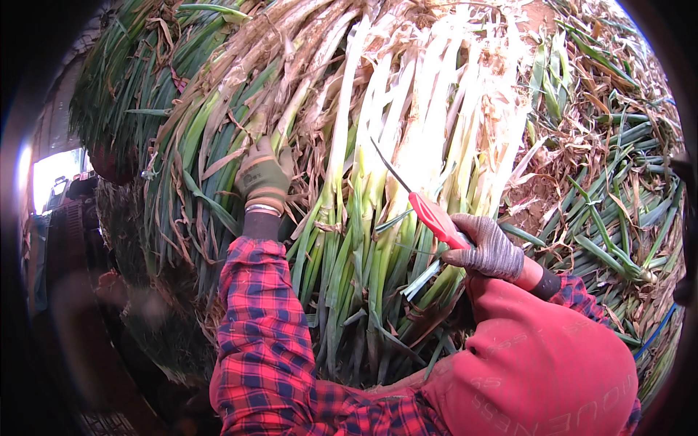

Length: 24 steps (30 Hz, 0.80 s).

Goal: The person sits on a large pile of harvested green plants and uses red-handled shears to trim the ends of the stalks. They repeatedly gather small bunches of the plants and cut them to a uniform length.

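Note:
My left hand (265,177), in a green and orange work glove, reaches into the unpeeled stalks (234,82) on the left side of the pile; its fingertips are partly hidden among them. My right hand (485,248), in a grey knitted glove, grips a tool with a red handle (436,220) and a thin dark blade or rod pointing up and left. Below and beside the tool lie green onions (376,180), their long white shafts towards the top and green leaves towards me. Bright light washes out part of the shafts.
Dark green leaf bundles (125,92) rise at the upper left. To the right, loose leaves and dry husks (600,163) cover soil, with a blue cord (654,332) at the edge. Red cloth (545,365) bearing writing fills the lower right.

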Each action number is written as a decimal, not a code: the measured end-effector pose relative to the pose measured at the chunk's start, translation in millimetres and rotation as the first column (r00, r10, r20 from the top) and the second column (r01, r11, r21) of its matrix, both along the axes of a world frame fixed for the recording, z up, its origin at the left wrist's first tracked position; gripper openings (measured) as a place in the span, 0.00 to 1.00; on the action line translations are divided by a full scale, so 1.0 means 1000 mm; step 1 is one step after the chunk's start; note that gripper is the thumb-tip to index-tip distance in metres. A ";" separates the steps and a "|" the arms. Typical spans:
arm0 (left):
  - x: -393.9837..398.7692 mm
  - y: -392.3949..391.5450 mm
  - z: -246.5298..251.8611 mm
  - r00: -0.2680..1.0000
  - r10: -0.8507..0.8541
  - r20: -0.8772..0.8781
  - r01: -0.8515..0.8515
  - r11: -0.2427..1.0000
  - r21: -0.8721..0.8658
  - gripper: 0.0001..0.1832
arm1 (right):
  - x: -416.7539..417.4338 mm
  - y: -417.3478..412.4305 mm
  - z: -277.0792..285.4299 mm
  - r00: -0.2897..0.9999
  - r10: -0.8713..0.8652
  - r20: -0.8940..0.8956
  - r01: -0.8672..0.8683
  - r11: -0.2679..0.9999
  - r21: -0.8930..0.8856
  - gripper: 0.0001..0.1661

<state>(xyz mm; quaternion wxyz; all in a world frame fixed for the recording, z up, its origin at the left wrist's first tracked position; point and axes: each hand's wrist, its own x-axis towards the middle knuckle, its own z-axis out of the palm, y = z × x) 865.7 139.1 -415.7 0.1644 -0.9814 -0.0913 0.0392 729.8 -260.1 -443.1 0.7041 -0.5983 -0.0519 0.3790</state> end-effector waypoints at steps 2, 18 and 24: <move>0.012 -0.014 0.017 0.982 0.054 -0.181 -0.042 0.997 0.072 0.27 | -0.002 -0.005 -0.002 1.000 0.019 0.006 -0.018 0.999 -0.041 0.33; -0.129 -0.081 0.106 0.979 0.167 -0.118 -0.161 0.275 -0.948 0.09 | 0.001 -0.024 0.004 0.990 -0.137 -0.044 0.132 0.986 -0.100 0.30; -0.098 -0.106 -0.009 0.944 0.290 -0.159 -0.253 0.321 -0.913 0.23 | -0.014 -0.006 -0.006 0.986 -0.098 0.133 0.116 0.984 -0.135 0.27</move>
